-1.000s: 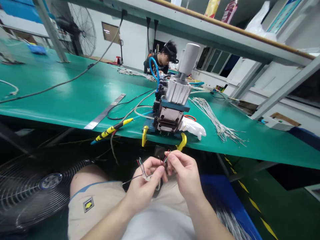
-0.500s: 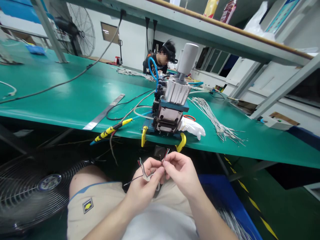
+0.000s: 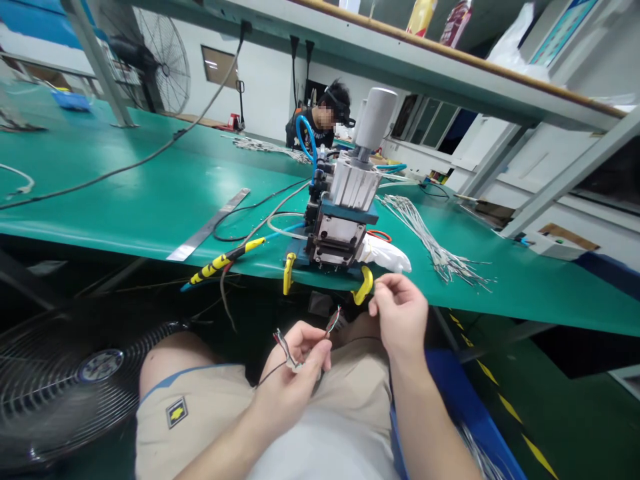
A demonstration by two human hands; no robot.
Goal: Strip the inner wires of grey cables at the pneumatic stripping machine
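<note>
My left hand (image 3: 295,370) is closed above my lap, pinching a cable. The cable's thin coloured wires (image 3: 333,321), red and pale green among them, stick up past the fingertips. A second bunch of wire ends (image 3: 283,343) and some whitish covering show on the left side of that hand. My right hand (image 3: 401,312) is apart from it, thumb and fingers pinched together beside the right yellow handle (image 3: 363,285) of the bench machine (image 3: 340,230). What those fingers hold, if anything, is too small to make out.
On the green table (image 3: 125,207) lie a steel ruler (image 3: 210,223), a bundle of grey cables (image 3: 435,243) and a white bag (image 3: 385,253). A floor fan (image 3: 95,367) stands at left, a blue bin (image 3: 450,400) at right. Across the table sits a person (image 3: 315,127).
My right hand has left the wires at my left hand and moved up and right to near the yellow handle. The left hand still pinches the cable.
</note>
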